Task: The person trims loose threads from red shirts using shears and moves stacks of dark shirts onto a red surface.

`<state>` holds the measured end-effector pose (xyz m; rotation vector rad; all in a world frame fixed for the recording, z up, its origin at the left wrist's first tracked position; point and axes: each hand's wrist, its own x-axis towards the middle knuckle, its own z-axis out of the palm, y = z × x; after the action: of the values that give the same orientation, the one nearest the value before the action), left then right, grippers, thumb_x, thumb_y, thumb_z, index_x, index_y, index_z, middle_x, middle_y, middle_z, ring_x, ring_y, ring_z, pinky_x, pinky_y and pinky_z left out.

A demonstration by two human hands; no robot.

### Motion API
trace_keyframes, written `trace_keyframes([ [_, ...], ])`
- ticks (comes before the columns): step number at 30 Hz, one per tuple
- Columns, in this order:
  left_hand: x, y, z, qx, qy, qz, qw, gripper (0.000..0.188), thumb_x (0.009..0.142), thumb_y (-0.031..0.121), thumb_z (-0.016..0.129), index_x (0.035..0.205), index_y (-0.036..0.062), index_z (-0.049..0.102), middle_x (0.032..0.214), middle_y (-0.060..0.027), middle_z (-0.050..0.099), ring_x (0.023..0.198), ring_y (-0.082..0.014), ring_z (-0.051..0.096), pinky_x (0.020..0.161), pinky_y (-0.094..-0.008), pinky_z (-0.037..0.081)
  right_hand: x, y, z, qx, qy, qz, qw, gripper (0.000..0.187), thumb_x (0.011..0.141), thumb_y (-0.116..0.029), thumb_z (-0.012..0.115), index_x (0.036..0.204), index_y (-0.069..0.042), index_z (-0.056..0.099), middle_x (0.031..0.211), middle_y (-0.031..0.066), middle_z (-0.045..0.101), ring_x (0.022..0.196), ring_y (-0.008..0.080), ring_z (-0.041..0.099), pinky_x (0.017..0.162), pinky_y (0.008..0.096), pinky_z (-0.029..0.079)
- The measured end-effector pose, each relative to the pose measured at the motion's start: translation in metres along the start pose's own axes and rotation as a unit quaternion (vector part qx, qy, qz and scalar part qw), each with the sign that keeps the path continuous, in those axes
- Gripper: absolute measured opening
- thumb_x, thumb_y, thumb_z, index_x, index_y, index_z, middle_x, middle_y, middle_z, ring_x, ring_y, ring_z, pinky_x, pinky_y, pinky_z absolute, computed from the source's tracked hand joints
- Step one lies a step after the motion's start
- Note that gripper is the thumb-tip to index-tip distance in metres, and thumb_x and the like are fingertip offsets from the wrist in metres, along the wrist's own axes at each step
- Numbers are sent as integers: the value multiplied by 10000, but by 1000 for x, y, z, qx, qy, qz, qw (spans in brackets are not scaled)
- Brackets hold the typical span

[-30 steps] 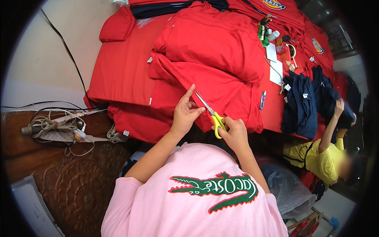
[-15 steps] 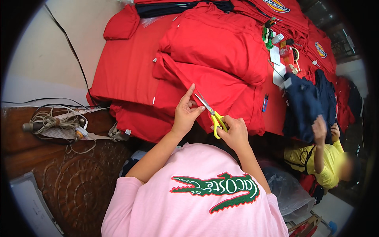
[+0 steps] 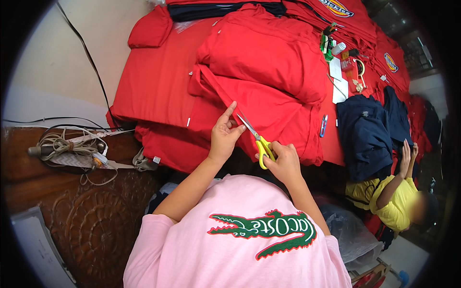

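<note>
A red garment (image 3: 269, 103) lies spread over a table covered with red fabric (image 3: 158, 81). My left hand (image 3: 224, 134) pinches the garment's folded edge, index finger stretched along it. My right hand (image 3: 284, 161) grips yellow-handled scissors (image 3: 257, 139), whose blades point up-left toward my left fingers at the garment's edge. I wear a pink shirt with a green crocodile print.
Dark navy garments (image 3: 367, 132) lie at the right, with a blue pen (image 3: 324, 126) beside them. A person in a yellow shirt (image 3: 394, 197) sits at the lower right, hand raised. Tangled cords (image 3: 72, 149) rest on a carved wooden piece at left. Small items (image 3: 343, 62) sit farther back.
My hands and scissors stay nearly in place at the garment's edge. The person in yellow has shifted the raised hand lower along the navy garments.
</note>
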<state>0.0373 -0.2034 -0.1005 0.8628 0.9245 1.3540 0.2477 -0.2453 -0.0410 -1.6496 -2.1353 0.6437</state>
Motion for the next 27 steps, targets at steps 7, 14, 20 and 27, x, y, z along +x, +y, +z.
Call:
trace_keyframes([
  [7, -1, -2, 2, -24, -10, -3, 1000, 827, 873, -149, 694, 1602, 8, 334, 1407, -75, 577, 1061, -97, 608, 996, -272, 538, 7, 8, 1, 12, -3, 0, 1000, 337, 829, -335, 810, 824, -31, 664, 585, 89, 587, 547, 276, 566, 675, 392, 382],
  [14, -10, -5, 12, -80, 26, -65, 994, 833, 890, -107, 707, 1614, 28, 317, 1314, -63, 605, 967, -77, 613, 930, -252, 544, 4, 8, 26, 331, -6, 208, 920, 221, 813, -68, 794, 939, -20, 619, 677, 93, 619, 622, 295, 617, 757, 411, 476],
  [20, -21, -8, 38, -79, -52, -86, 992, 897, 928, -39, 693, 1661, 83, 189, 1466, -69, 484, 955, -71, 596, 862, -239, 520, 21, 18, 54, 252, 166, 78, 950, 340, 790, 46, 747, 1068, -7, 558, 981, 71, 641, 911, 161, 612, 803, 309, 509],
  [27, 44, -29, 0, -177, 62, -50, 981, 865, 1071, 518, 502, 1677, 166, -4, 1465, -160, 477, 975, -205, 654, 858, -350, 564, -9, 9, -41, 446, 130, 150, 873, 287, 860, 71, 744, 1060, -55, 581, 1031, 21, 626, 900, 92, 590, 779, 257, 503],
])
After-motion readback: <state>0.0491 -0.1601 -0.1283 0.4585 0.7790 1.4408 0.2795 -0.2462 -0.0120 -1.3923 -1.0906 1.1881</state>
